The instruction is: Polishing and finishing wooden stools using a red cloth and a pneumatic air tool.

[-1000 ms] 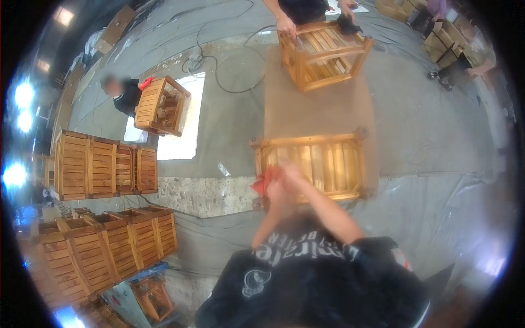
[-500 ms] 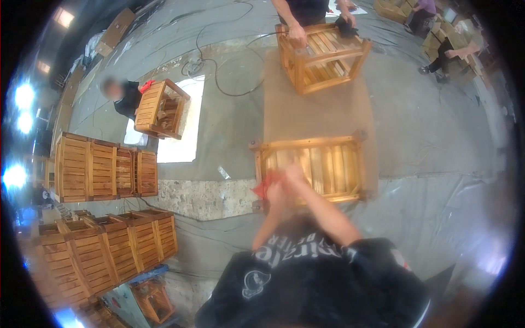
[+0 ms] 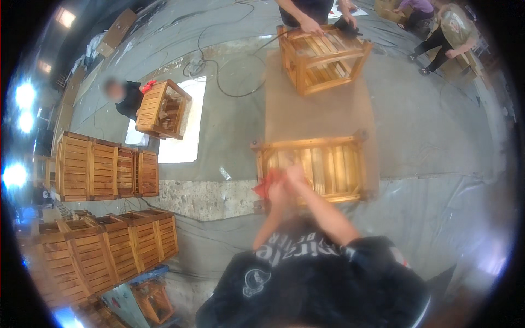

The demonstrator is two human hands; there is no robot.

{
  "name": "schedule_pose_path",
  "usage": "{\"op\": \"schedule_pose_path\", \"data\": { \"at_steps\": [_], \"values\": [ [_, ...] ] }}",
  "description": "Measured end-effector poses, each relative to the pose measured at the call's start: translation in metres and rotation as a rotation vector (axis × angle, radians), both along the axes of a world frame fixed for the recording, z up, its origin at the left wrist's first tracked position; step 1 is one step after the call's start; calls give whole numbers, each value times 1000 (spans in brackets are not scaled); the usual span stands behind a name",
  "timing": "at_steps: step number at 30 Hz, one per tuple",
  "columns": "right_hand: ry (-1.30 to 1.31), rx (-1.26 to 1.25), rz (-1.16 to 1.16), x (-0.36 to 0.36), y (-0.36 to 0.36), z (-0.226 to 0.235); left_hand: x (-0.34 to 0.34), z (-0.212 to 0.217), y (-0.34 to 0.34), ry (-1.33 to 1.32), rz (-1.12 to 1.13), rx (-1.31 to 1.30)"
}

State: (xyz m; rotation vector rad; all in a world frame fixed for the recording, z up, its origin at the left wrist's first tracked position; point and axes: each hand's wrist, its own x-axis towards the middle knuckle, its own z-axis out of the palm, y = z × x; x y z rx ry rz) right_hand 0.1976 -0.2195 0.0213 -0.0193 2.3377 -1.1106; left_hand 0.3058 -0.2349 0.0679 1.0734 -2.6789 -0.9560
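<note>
In front of me a slatted wooden frame (image 3: 333,169) with posts at its corners lies on a brown sheet. My left hand (image 3: 278,188) is over its near left part, closed on a crumpled red cloth (image 3: 264,186). Right beside it my right hand (image 3: 296,176) is curled, nearly touching the left one. Blur hides its fingertips and whatever they hold. Both forearms reach up from the lower edge, the right one crossing the frame's near rail.
A co-worker's hand (image 3: 311,26) rests at another slatted wooden piece (image 3: 322,60) ahead. At left, a person with a red cloth handles a wooden cabinet (image 3: 156,109). Wooden units (image 3: 101,169) stand in rows nearer left. A hose (image 3: 219,82) loops over the floor. More people are far right.
My hands stay nearly in place over the frame, still blurred. Ahead, the co-worker's hand has shifted right along the wooden piece. The person at far right has come further into view.
</note>
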Motion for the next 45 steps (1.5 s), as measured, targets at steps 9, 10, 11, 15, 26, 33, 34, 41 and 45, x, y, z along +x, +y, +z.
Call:
{"op": "schedule_pose_path", "data": {
  "at_steps": [9,10,11,15,26,33,34,41,45],
  "values": [
    [47,156,228,-6,10,-40,0,-18,3,144,35,30],
    [35,183,309,-12,20,-37,-5,-21,5,90,-7,-32],
    [25,197,282,-17,30,-33,-9,-24,9,39,-53,-93],
    [66,150,-329,-23,40,28,5,-67,-1,-17,-29,-131],
    [116,245,-414,-76,132,12,10,-74,-8,-60,-5,-222],
    [228,257,-147,-61,170,40,-1,-56,1,-8,-62,-195],
    [255,286,-152,-56,176,43,-11,-49,4,139,131,-115],
    [216,98,189,-8,217,127,-73,-84,-53,176,524,-186],
    [106,106,-104,9,259,150,-168,7,-9,-48,444,55]
  ]
}}
